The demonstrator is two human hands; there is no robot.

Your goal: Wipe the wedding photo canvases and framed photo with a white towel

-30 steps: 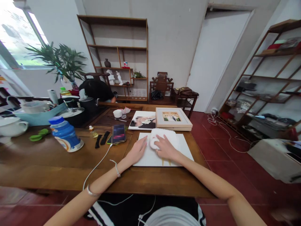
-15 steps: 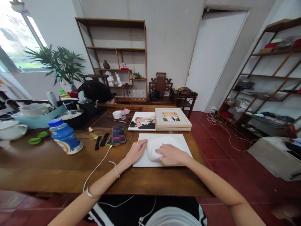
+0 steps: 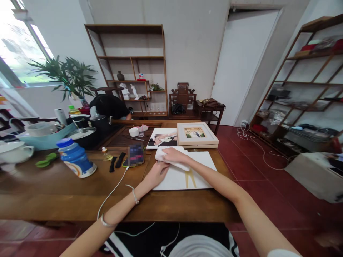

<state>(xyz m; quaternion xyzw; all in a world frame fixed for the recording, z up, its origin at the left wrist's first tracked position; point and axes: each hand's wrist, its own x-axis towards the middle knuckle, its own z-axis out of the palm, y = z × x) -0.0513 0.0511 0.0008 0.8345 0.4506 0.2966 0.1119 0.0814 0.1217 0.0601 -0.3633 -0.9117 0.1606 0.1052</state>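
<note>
A white flat board point(image 3: 200, 175) with a small gold mark lies on the wooden table point(image 3: 66, 185) in front of me. My right hand point(image 3: 173, 156) presses a white cloth point(image 3: 171, 160) on the board's far left corner, fingers closed over it. My left hand point(image 3: 157, 172) rests flat on the board's left edge, fingers together. A bracelet sits on my left wrist.
Behind the board lie a framed photo point(image 3: 196, 134) and an unframed print point(image 3: 163, 138). A phone point(image 3: 135, 155) with a white cable, two black strips, a blue bottle point(image 3: 75, 157), bowls and pots stand to the left. A person in black bends behind the table. Shelves line the walls.
My right hand has carried the cloth from the board's near middle to its far left corner, uncovering the gold mark. My left hand stayed at the left edge.
</note>
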